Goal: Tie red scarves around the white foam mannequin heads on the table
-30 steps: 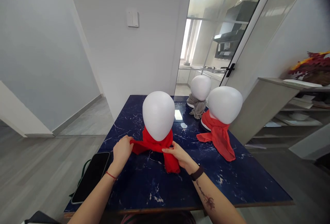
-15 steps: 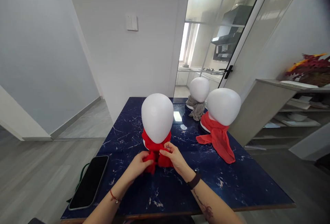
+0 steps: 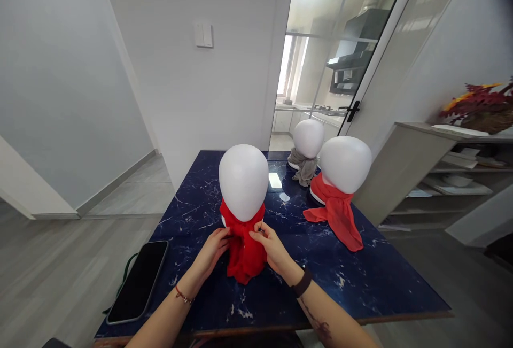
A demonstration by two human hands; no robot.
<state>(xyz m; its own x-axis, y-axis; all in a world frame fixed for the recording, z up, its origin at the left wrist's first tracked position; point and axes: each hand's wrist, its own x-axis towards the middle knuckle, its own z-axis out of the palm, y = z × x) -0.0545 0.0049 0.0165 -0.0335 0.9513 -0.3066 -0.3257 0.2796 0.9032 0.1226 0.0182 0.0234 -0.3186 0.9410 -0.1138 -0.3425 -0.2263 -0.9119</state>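
A white mannequin head [image 3: 243,181] stands upright on the blue table in front of me. Round its neck goes a red scarf [image 3: 245,260], whose end hangs down the front onto the tabletop. My left hand [image 3: 215,249] is at the scarf's left side, fingers bent against the cloth near the neck. On the other side my right hand [image 3: 269,242] pinches the scarf between thumb and fingers, just below the head's chin. The fingertips of both hands are partly lost in the red folds.
To the right stands a second white head [image 3: 346,162] with a coral scarf [image 3: 343,225]. Behind it is a smaller white head [image 3: 308,137] in a grey scarf [image 3: 305,170]. A phone [image 3: 139,281] lies at the left edge of the dark blue marbled table [image 3: 320,289].
The scarf's front, bunched in two parts before, now hangs as one spread piece. My left hand has moved up and slightly left toward the neck; my right hand stays nearly in place.
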